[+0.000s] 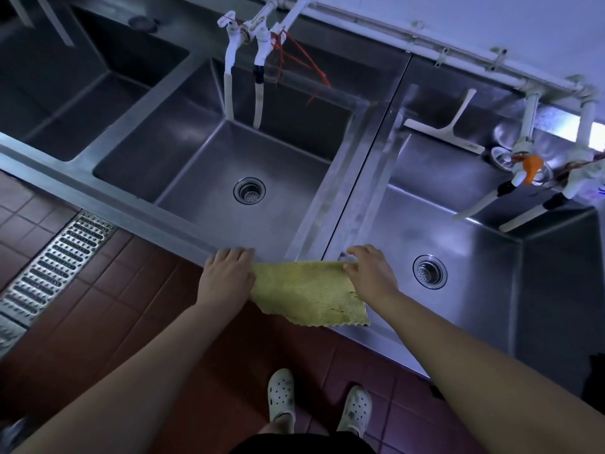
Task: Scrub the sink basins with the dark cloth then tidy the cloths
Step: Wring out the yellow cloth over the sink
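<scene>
A yellow cloth (307, 294) hangs spread over the front rim of the steel sink (183, 229), at the divider between the middle basin (209, 204) and the right basin (471, 257). My left hand (227, 273) pinches the cloth's upper left corner. My right hand (370, 270) pinches its upper right corner. The lower edge of the cloth dangles over the front of the counter. No dark cloth shows in this view.
A third basin (82, 83) lies at the far left. White taps (244, 37) hang over the middle basin, more taps (530, 168) over the right one. A white squeegee (448, 126) rests at the back of the right basin. A floor drain grate (55, 260) runs at the left.
</scene>
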